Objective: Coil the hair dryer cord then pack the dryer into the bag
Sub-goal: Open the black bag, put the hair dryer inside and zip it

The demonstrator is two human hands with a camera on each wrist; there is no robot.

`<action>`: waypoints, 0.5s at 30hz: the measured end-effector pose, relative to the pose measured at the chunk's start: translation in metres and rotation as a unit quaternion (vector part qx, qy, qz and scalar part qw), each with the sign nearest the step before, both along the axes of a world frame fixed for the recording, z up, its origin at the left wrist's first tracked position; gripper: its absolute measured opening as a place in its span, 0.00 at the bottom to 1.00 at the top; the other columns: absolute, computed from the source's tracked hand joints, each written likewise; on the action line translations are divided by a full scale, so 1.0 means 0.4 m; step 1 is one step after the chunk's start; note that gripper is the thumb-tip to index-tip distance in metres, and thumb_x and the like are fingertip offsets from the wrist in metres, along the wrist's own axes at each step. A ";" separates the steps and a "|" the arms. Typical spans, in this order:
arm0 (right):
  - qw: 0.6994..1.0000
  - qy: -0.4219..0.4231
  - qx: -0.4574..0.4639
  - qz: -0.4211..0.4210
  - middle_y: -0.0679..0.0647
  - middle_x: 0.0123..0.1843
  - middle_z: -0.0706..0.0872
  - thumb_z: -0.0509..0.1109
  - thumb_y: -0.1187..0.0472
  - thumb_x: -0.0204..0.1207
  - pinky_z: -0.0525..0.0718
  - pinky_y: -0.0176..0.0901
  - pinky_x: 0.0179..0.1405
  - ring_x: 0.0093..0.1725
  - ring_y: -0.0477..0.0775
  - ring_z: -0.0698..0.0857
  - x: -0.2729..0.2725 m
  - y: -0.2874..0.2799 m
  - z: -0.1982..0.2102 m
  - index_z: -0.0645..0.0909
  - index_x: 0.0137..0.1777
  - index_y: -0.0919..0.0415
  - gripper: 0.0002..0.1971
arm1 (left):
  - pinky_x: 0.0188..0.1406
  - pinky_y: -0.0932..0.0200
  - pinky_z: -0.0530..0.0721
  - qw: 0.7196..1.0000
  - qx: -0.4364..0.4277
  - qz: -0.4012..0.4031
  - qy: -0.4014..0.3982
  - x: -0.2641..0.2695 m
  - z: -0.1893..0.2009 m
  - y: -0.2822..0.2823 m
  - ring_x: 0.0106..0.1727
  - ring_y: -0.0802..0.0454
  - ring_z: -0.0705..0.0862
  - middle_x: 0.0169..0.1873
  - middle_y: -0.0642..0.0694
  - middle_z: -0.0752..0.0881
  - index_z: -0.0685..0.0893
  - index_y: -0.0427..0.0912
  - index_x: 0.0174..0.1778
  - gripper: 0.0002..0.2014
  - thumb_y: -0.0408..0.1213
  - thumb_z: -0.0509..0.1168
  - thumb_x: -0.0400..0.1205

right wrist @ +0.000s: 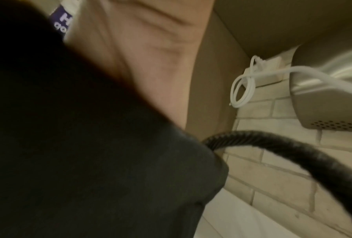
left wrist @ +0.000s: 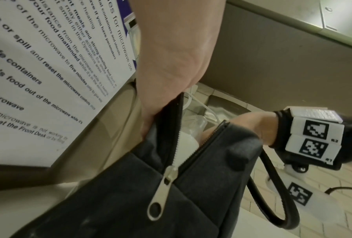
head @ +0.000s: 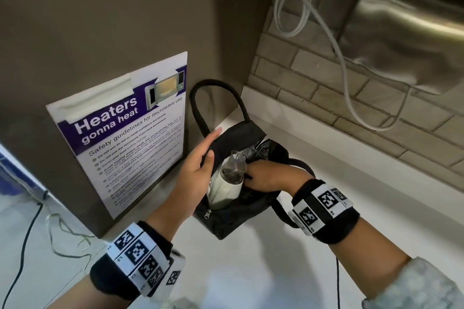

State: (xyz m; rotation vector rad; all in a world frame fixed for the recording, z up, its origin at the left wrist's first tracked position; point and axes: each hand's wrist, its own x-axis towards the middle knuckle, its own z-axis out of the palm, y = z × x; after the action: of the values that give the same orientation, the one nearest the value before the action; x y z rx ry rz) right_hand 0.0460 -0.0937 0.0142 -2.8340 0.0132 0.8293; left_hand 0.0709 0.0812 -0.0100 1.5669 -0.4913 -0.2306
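Both wrists, banded with black-and-white markers, frame the bottom of the head view, and between them sits the job itself. Half sunk in the mouth of the black bag (head: 236, 218) is the white hair dryer (head: 226, 188), its clear nozzle end poking up toward twelve o'clock. The right hand (head: 266, 177) comes in from three o'clock with its fingers down inside the opening beside the dryer; whether they grip the dryer or only push it I cannot tell, as the bag's edge hides them. The left hand (head: 198, 165), at nine o'clock of the bag, lies wide, fingers straight along the bag's outer wall while the thumb hooks the rim, spreading the mouth. From the left wrist camera the zipper pull (left wrist: 160, 193) hangs at the near end of a parted zip.

No dryer cord shows loose outside the bag, so I judge the coiling finished and the packing well under way. Left to do: seat the dryer fully, then perhaps close the zip.

Around it, the bag rests on a white counter (head: 326, 158). One handle (head: 213, 93) arches up at twelve o'clock. A microwave safety poster (head: 130, 133) leans at ten o'clock, and a white cable (head: 296, 7) loops on the brick wall at one o'clock beside a steel hand dryer (head: 406, 27).
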 end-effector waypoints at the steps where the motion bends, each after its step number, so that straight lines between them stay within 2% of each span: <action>1: 1.000 0.007 -0.007 0.011 0.62 0.70 0.80 0.57 0.57 0.83 0.73 0.46 0.66 0.67 0.64 0.78 -0.004 0.001 0.012 0.75 0.70 0.59 0.18 | 0.75 0.64 0.69 1.000 0.020 0.005 -0.003 -0.004 0.005 0.001 0.61 0.74 0.77 0.63 0.70 0.79 0.71 0.63 0.74 0.24 0.31 0.55 0.87; 2: 1.000 0.015 -0.009 0.018 0.62 0.70 0.80 0.56 0.57 0.83 0.71 0.44 0.65 0.67 0.63 0.77 -0.008 0.002 0.023 0.75 0.70 0.58 0.18 | 0.76 0.56 0.69 0.999 0.043 0.006 -0.006 -0.006 0.011 0.005 0.61 0.66 0.81 0.66 0.60 0.81 0.70 0.61 0.76 0.26 0.30 0.58 0.85; 3: 0.999 0.026 -0.012 0.021 0.61 0.70 0.79 0.55 0.55 0.83 0.71 0.43 0.64 0.67 0.62 0.77 -0.014 0.005 0.036 0.75 0.71 0.58 0.19 | 0.73 0.51 0.73 0.998 0.067 -0.005 -0.009 -0.007 0.016 0.010 0.62 0.55 0.83 0.70 0.50 0.79 0.67 0.58 0.78 0.30 0.28 0.61 0.83; 4: 0.999 0.034 -0.013 0.020 0.61 0.70 0.79 0.55 0.54 0.83 0.70 0.43 0.63 0.67 0.62 0.77 -0.018 0.005 0.043 0.75 0.71 0.57 0.19 | 0.68 0.53 0.78 0.994 0.107 -0.029 -0.023 -0.005 0.019 0.018 0.63 0.52 0.82 0.75 0.46 0.73 0.61 0.57 0.81 0.35 0.28 0.64 0.80; 5: 0.999 0.036 -0.016 0.017 0.60 0.69 0.80 0.55 0.52 0.83 0.71 0.44 0.64 0.67 0.61 0.77 -0.023 0.007 0.047 0.76 0.70 0.56 0.19 | 0.63 0.56 0.79 0.982 0.174 -0.058 -0.048 -0.002 0.022 0.025 0.64 0.52 0.80 0.78 0.46 0.65 0.54 0.57 0.82 0.41 0.28 0.66 0.78; 7: 0.999 0.020 -0.025 0.025 0.58 0.65 0.83 0.57 0.47 0.81 0.73 0.48 0.64 0.64 0.60 0.78 -0.030 0.006 0.048 0.79 0.66 0.53 0.19 | 0.72 0.52 0.72 0.938 0.317 -0.085 -0.112 -0.002 0.023 0.031 0.79 0.46 0.63 0.82 0.45 0.50 0.43 0.57 0.83 0.48 0.29 0.67 0.75; 8: 0.999 0.004 -0.027 0.036 0.55 0.61 0.84 0.57 0.45 0.81 0.73 0.49 0.63 0.63 0.59 0.78 -0.034 0.004 0.047 0.81 0.63 0.51 0.19 | 0.76 0.49 0.68 0.920 0.358 -0.071 -0.143 -0.004 0.018 0.029 0.82 0.44 0.54 0.82 0.44 0.46 0.43 0.56 0.83 0.49 0.28 0.67 0.75; 9: 0.999 -0.017 -0.022 0.046 0.52 0.56 0.85 0.58 0.43 0.80 0.71 0.50 0.61 0.62 0.57 0.76 -0.039 0.001 0.047 0.83 0.59 0.49 0.18 | 0.77 0.49 0.65 0.911 0.374 -0.032 -0.173 -0.010 0.018 0.026 0.82 0.43 0.52 0.82 0.43 0.46 0.47 0.55 0.83 0.47 0.27 0.67 0.74; 10: 0.998 -0.041 -0.005 0.051 0.46 0.50 0.84 0.59 0.42 0.80 0.69 0.50 0.58 0.60 0.55 0.74 -0.045 -0.002 0.051 0.84 0.54 0.49 0.16 | 0.75 0.49 0.66 0.904 0.373 0.020 -0.206 -0.012 0.014 0.024 0.81 0.42 0.55 0.80 0.41 0.50 0.55 0.53 0.82 0.44 0.27 0.69 0.73; 12: 0.993 -0.100 0.043 0.045 0.37 0.39 0.76 0.63 0.43 0.79 0.65 0.50 0.57 0.57 0.49 0.67 -0.060 -0.007 0.069 0.84 0.46 0.49 0.13 | 0.68 0.47 0.75 0.888 0.365 0.106 -0.260 -0.011 0.008 0.024 0.71 0.42 0.67 0.73 0.39 0.62 0.73 0.50 0.72 0.36 0.30 0.75 0.68; 13: 0.988 -0.139 0.053 0.042 0.36 0.38 0.73 0.65 0.44 0.78 0.63 0.49 0.58 0.56 0.48 0.65 -0.068 -0.009 0.079 0.84 0.44 0.48 0.11 | 0.61 0.48 0.78 0.877 0.364 0.132 -0.283 -0.009 0.007 0.024 0.65 0.43 0.71 0.67 0.39 0.68 0.79 0.48 0.65 0.31 0.32 0.78 0.65; 15: 0.972 -0.230 0.032 0.032 0.37 0.39 0.72 0.68 0.44 0.76 0.58 0.44 0.56 0.57 0.46 0.64 -0.085 -0.009 0.097 0.86 0.45 0.48 0.10 | 0.51 0.52 0.76 0.862 0.361 0.151 -0.323 -0.003 0.007 0.025 0.55 0.45 0.75 0.55 0.42 0.75 0.83 0.47 0.52 0.22 0.36 0.79 0.64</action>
State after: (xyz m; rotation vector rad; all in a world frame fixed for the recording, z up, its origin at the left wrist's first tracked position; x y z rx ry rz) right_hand 0.0121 -0.0971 0.0530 -2.9032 -0.1679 0.1617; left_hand 0.0697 0.0910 -0.0074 2.4459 -0.7109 0.4294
